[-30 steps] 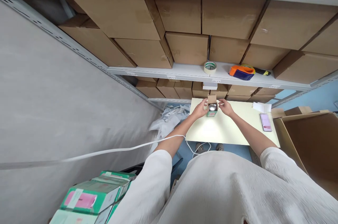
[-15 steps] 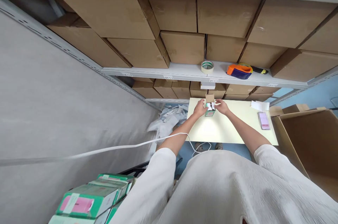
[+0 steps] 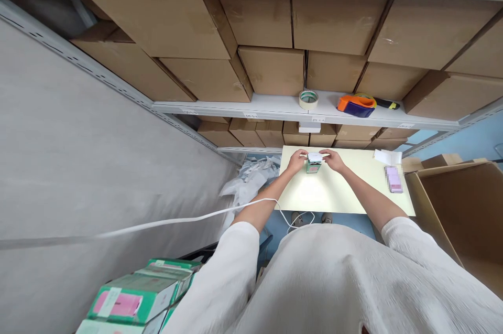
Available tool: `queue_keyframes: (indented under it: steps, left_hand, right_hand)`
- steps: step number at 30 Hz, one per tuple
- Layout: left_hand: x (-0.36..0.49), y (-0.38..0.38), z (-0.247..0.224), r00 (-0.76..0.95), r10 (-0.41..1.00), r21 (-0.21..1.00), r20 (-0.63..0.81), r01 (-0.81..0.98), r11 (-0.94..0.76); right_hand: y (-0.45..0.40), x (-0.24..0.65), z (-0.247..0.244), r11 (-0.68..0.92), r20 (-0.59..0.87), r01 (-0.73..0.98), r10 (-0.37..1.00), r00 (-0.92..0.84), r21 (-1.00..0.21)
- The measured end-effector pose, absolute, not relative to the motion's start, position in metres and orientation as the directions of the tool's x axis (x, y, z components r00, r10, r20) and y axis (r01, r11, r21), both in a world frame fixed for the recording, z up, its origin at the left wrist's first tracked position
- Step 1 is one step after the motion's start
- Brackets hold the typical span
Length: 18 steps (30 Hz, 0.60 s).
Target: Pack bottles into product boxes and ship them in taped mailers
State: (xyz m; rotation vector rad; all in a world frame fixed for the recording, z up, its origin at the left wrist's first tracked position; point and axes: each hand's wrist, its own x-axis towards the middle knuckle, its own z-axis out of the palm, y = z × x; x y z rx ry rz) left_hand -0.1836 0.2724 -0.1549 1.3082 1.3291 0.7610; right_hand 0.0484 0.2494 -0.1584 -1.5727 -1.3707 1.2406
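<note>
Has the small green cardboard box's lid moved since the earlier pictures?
Yes: its white lid folded down, away from the far edge of the pale yellow table.

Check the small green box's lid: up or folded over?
Folded over: the white lid spans the top of the green box. Whether it is tucked shut, I cannot tell.

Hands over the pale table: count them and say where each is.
2. The left hand is at the left side of the small green box, and the right hand is at its right side. No other hand shows.
</note>
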Motion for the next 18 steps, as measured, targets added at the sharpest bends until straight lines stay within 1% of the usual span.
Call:
queue_keyframes:
  steps: [2,4,8,18]
  left_hand:
    - [-0.186,0.27,-0.152,0.201,0.946,0.942,-0.252,0.276,0.192]
    - [-0.187,0.266,-0.149,0.24,0.945,0.945,-0.222,0.293,0.148]
    - [-0.19,0.261,-0.145,0.301,0.938,0.945,-0.173,0.32,0.071]
    - [-0.19,0.259,-0.155,0.355,0.927,0.913,-0.121,0.406,-0.036]
  right_hand:
    - [0.246,0.05,-0.154,-0.23,-0.247,0.299,0.969,-0.019,-0.926]
    - [0.242,0.049,-0.152,-0.242,-0.261,0.309,0.965,-0.024,-0.92]
    - [0.235,0.047,-0.152,-0.187,-0.219,0.349,0.974,-0.055,-0.918]
    - [0.231,0.047,-0.159,-0.076,-0.126,0.409,0.987,-0.096,-0.909]
